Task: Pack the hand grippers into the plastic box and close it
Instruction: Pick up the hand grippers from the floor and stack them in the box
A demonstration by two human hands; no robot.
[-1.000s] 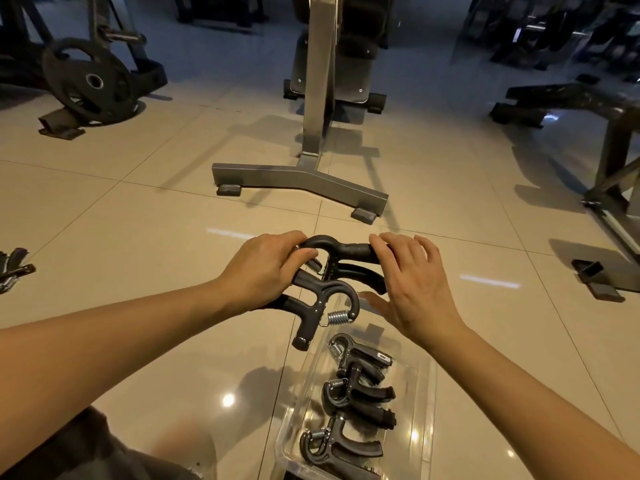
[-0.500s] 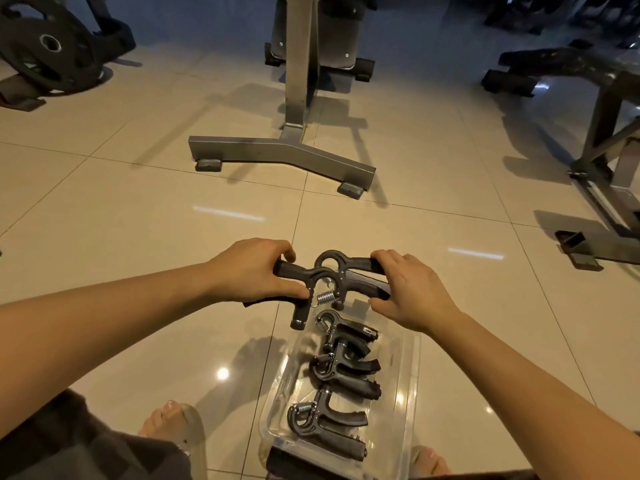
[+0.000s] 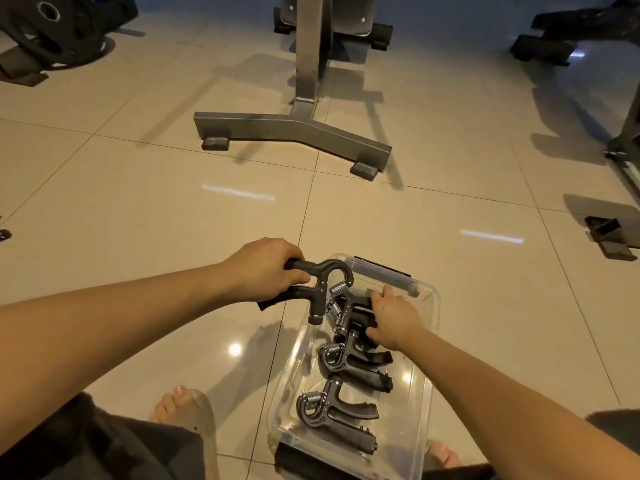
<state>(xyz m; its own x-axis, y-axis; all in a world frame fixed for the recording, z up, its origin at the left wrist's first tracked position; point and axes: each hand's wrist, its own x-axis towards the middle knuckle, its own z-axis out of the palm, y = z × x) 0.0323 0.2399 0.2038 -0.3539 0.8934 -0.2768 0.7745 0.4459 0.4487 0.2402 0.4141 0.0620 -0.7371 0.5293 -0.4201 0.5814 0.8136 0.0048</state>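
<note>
Looking down from head height at a glossy tiled floor (image 3: 156,209) in a gym. A clear plastic box (image 3: 437,306) lies at about 5 o'clock from the middle of the view, its long side running from 12 to 6.

The left hand (image 3: 266,271) hangs over the box's 11 o'clock corner. Its grip is pressed together round the upper handle of a black hand gripper (image 3: 320,289). The coil spring end points toward 3 o'clock, and the gripper is above the box rather than in it.

The right hand (image 3: 391,317) reaches into the far half of the box, and its grip curls round a second gripper (image 3: 346,320). The back of the hand hides the fingers and most of the handles, so it cannot be told whether this one already rests on the bottom of the box.

Nearer, toward 6 o'clock, a third gripper (image 3: 353,365) and a fourth gripper (image 3: 336,417) lie flat inside, springs toward 9 o'clock.

At the box's 12 o'clock end a dark bar (image 3: 381,275) sits on clear plastic; whether it belongs to a lid cannot be told. The near end of the box is cut off by the bottom edge.

Bare toes in a clear sandal (image 3: 187,410) show at 7 o'clock. A grey steel stand foot (image 3: 294,128) sits well beyond the box at 12 o'clock. A weight plate (image 3: 48,26), cropped by the frame, is at 10 o'clock.
</note>
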